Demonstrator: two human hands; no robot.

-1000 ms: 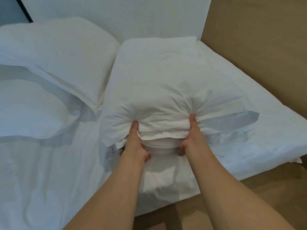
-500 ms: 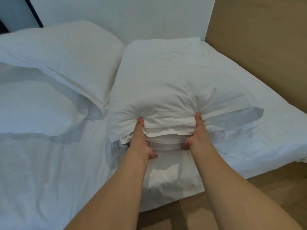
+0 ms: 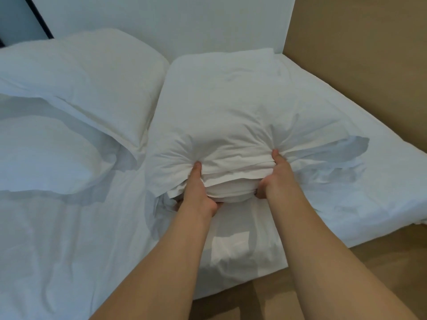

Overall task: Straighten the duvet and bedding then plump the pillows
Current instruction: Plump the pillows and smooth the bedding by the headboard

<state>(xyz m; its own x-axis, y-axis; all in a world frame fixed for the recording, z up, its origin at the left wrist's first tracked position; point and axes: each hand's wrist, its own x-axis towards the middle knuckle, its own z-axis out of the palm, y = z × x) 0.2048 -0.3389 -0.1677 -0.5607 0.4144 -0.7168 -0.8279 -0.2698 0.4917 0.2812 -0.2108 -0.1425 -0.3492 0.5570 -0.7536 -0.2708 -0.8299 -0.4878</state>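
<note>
Pillow (image 3: 226, 116) edge gripped between left hand (image 3: 196, 192) and right hand (image 3: 275, 179).

Left hand (image 3: 196, 192) and right hand (image 3: 275, 179) grip the near edge of a pillow (image 3: 221, 116), thumbs on top; another pillow (image 3: 92, 82) lies left of them.

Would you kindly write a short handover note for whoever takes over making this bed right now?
Left hand and right hand each grip the near edge of the right pillow, thumbs on top. It lies against the headboard, with another pillow under its near edge. The left pillows lie stacked, the upper one askew. The sheet is wrinkled. Left: plump all pillows and smooth the bedding.
</note>
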